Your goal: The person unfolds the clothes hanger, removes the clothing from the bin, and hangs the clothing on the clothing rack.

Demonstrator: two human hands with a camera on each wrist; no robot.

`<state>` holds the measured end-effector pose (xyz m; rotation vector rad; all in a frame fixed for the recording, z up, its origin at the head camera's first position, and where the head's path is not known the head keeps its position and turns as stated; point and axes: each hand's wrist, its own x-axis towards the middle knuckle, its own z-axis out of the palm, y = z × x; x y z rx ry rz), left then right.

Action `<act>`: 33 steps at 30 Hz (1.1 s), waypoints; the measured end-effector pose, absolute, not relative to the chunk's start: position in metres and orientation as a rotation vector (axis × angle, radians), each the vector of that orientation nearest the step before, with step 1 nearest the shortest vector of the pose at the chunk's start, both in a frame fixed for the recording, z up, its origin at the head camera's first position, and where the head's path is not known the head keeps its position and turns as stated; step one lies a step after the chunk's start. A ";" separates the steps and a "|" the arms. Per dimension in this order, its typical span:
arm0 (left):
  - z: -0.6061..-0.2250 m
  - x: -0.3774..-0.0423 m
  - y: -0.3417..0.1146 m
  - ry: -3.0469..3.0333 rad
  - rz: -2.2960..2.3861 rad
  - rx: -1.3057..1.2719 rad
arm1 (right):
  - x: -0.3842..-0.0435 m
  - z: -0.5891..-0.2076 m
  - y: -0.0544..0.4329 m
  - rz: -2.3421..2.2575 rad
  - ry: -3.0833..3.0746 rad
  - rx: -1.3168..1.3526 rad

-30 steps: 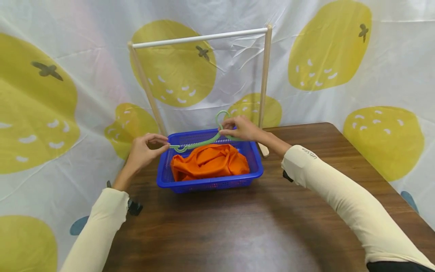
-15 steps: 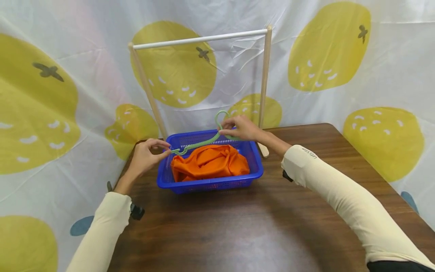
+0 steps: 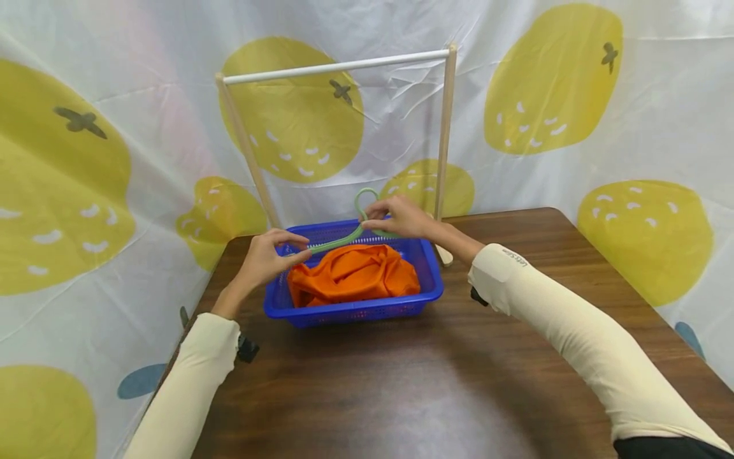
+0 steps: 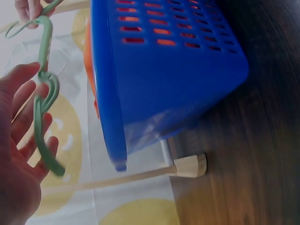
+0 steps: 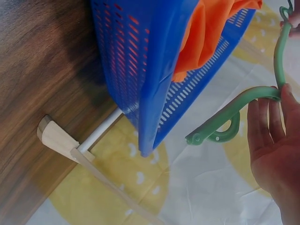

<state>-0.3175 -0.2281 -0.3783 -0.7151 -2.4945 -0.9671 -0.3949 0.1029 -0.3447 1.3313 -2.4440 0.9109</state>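
Over the basket hangs a light green clothes hanger [image 3: 338,242], its hook upward. My right hand [image 3: 401,218] pinches it at the neck below the hook. Thumb and fingers of my left hand [image 3: 268,258] hold its left arm; the left wrist view shows the thumb at the notch of the hanger [image 4: 46,47], with the arm's end passing in front of the other fingers. Beneath both hands, crumpled orange cloth [image 3: 355,274] lies in a blue plastic basket [image 3: 355,310]. In the right wrist view the other arm of the hanger [image 5: 220,112] points away from the hand.
Behind the basket stands a rack with wooden posts [image 3: 445,127] and a white top rod [image 3: 338,66]. Its wooden foot [image 5: 58,140] shows beside the basket in the right wrist view. The brown wooden table [image 3: 367,382] meets a lemon-print curtain [image 3: 533,178] at the back.
My left hand has moved right, from the tip of the hanger's arm inward along it. The hanger and right hand have shifted slightly left. Basket and cloth stay put.
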 end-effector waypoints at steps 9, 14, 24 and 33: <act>-0.378 -0.322 -0.216 -2.544 -0.952 -0.722 | -0.392 -0.341 0.100 0.940 -2.470 1.294; -0.378 -0.320 -0.222 -2.536 -1.003 -0.702 | -0.391 -0.344 0.108 1.010 -2.504 1.305; -0.377 -0.317 -0.234 -2.501 -1.004 -0.660 | -0.392 -0.351 0.131 0.857 -2.497 1.281; -0.373 -0.316 -0.226 -2.509 -1.044 -0.664 | -0.392 -0.353 0.132 0.804 -2.514 1.193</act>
